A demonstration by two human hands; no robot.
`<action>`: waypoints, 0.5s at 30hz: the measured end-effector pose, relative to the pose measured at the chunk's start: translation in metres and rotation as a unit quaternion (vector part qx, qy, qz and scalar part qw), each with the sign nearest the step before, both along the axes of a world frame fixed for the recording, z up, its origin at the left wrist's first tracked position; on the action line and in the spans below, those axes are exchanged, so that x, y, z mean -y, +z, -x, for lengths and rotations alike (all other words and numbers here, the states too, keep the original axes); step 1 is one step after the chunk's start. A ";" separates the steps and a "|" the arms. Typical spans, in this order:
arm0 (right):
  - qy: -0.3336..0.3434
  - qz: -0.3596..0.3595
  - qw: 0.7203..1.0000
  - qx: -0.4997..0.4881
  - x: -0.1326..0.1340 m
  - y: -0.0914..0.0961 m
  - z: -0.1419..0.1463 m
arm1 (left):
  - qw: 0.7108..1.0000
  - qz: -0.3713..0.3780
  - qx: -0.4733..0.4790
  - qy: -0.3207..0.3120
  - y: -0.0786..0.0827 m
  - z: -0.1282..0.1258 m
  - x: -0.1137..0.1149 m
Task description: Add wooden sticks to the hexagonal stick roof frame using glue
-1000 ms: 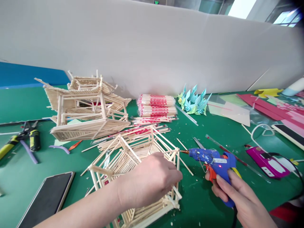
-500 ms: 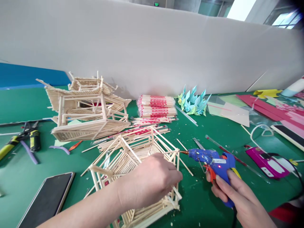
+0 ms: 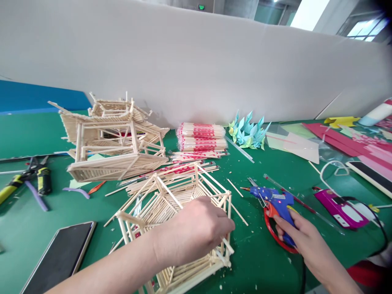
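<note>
My left hand is closed over the right side of a frame built from thin wooden sticks. A short wooden stick pokes out below its fingers; the fingertips themselves are largely hidden. In my right hand is a blue hot glue gun with a small red light on its body. Its nozzle points left, a little apart from the frame's upper right corner. Scissors with red handles lie under and beside the gun.
A larger stick-built house model stands at the back left. Wrapped bundles of sticks and a blue-green paper-flower piece are at the back. Pliers and a phone lie left; a magenta device with cables lies right.
The glue gun has moved away from the frame's corner, to the right and down towards the scissors, whose red handles now show. My left hand has stayed in place.
</note>
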State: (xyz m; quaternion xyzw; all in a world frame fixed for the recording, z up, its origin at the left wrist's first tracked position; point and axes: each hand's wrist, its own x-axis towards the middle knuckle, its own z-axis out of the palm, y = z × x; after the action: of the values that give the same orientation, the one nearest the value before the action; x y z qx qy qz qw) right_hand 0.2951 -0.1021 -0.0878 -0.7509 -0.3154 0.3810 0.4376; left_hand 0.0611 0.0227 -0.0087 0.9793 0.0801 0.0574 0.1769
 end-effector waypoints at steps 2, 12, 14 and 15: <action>0.008 0.010 0.990 0.137 -0.002 -0.010 -0.006 | 1.000 0.004 0.005 0.000 0.000 0.000 0.000; 0.068 -0.095 0.937 0.329 -0.016 0.009 0.017 | 1.000 -0.009 -0.002 0.002 0.000 0.001 0.000; 0.118 -0.090 0.966 0.213 -0.025 0.016 0.039 | 1.000 -0.020 -0.006 0.003 0.001 0.000 0.001; 0.149 -0.090 0.974 0.147 -0.030 0.018 0.048 | 1.000 -0.023 -0.007 0.002 0.001 0.001 0.001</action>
State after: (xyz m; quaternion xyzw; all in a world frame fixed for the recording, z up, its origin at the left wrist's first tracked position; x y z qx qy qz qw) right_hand 0.2466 -0.0719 -0.0697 -0.7008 -0.5176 0.2969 0.3909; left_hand 0.0606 0.0221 -0.0073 0.9833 0.0818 0.0529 0.1538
